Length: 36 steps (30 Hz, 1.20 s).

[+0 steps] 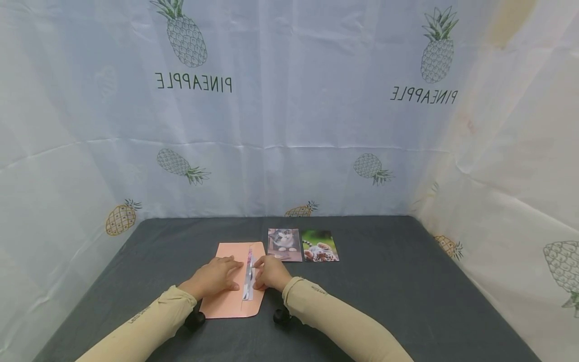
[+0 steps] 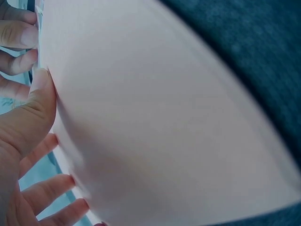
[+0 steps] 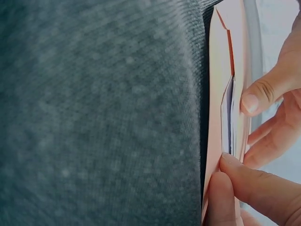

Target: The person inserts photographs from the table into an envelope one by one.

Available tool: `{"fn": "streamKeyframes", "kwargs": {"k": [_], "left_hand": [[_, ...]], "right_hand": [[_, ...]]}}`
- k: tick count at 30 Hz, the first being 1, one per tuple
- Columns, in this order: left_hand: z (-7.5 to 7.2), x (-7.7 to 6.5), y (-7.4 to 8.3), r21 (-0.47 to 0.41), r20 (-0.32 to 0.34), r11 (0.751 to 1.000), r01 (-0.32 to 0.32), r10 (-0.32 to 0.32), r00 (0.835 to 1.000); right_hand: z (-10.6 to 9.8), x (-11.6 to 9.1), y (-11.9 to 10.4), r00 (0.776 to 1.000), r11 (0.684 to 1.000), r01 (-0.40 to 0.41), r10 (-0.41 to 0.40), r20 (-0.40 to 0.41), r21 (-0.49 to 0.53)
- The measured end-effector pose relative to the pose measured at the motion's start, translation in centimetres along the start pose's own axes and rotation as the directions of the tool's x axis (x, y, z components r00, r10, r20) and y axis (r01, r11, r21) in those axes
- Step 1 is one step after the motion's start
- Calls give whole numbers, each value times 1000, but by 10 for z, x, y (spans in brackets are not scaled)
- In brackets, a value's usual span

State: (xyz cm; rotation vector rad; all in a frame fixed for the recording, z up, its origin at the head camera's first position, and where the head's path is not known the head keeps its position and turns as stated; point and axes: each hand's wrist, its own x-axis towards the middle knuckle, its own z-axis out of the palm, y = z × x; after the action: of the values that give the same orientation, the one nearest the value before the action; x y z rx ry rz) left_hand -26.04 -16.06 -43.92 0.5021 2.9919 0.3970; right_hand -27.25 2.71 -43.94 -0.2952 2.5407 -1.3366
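A salmon-pink envelope (image 1: 221, 304) lies flat on the dark grey tablecloth (image 1: 389, 296), its slot turned toward the right hand (image 1: 273, 273). A thin stack of photo prints (image 1: 247, 286) sits partly inside, a narrow strip of it showing along the slot, between the two hands. The left hand (image 1: 211, 276) rests on the envelope's body just left of that strip, fingers spread and relaxed, gripping nothing. The right hand, above the flap, is closed in a pinch, thumb and finger together at the strip's exposed edge; the right wrist view crowds this spot, so whether the pinch also takes in some of the flap is hard to say. Just beyond the right hand lies a kitten photo (image 1: 284, 240), with a striped-cub photo (image 1: 319, 250) beside it on the right. Cream arm sleeves (image 1: 151, 319) cover both forearms.
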Motion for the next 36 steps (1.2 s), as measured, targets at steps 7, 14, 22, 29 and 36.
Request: {"fn": "streamKeyframes", "kwargs": {"k": [7,14,22,29,36], "left_hand": [[2,1,-2,4,-2,1000,-3,3,1000],[1,1,-3,3,-1,1000,-4,4,1000],[0,0,-2,-5,12,1000,12,-12,1000],[1,0,-1,-3,12,1000,14,-14,1000],[0,-1,-2,-13,10,1000,6,-6,1000]], "right_hand": [[1,1,2,1000,1000,11,-11,9,20],[-2,-2,0,1000,997,2,-4,16,81],[-31,-2,1,999,968,14,-24,39,249],[-89,-3,19,998,942,56,-45,-40,332],[-148,-4,59,978,939,26,46,-202,342]]}}
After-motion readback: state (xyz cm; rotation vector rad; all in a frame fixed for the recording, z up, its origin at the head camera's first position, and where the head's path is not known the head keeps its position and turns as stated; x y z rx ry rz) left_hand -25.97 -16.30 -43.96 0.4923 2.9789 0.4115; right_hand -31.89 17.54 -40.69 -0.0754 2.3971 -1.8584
